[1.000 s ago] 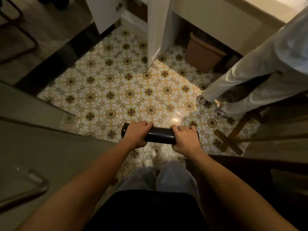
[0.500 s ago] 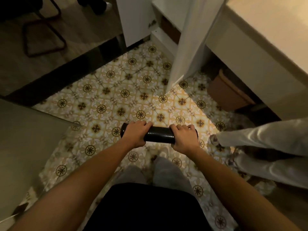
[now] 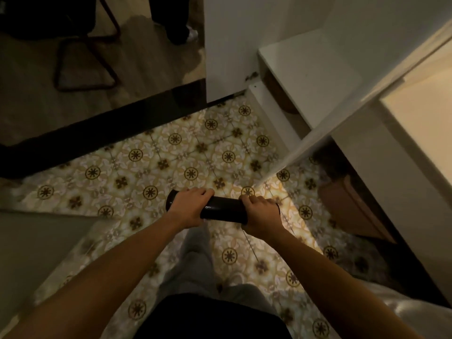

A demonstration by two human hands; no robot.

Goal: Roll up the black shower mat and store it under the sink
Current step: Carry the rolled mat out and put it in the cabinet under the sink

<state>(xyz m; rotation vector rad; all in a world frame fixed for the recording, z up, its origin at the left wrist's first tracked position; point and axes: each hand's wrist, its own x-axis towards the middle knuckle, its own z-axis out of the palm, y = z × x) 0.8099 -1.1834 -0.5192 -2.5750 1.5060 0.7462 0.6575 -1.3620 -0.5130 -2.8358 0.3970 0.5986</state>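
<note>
Black mat (image 3: 223,210), rolled tight, held level over tiled floor (image 3: 151,165); left hand (image 3: 189,207), right hand (image 3: 260,216) clenched round ends. Open cabinet (image 3: 305,77) at 1 o'clock.

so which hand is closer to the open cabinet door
Right. The right hand grips the rolled mat end just below the open cabinet door; the left hand holds the far end.

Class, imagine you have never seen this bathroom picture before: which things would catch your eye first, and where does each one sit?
First, the rolled black shower mat at centre, held level above the floor with the left hand and right hand each in a closed grip near one end. Next, the patterned yellow floor tiles spreading beneath it. Then the open white cabinet door slanting in from the upper right, with a brown bin on the floor below the counter.
</note>
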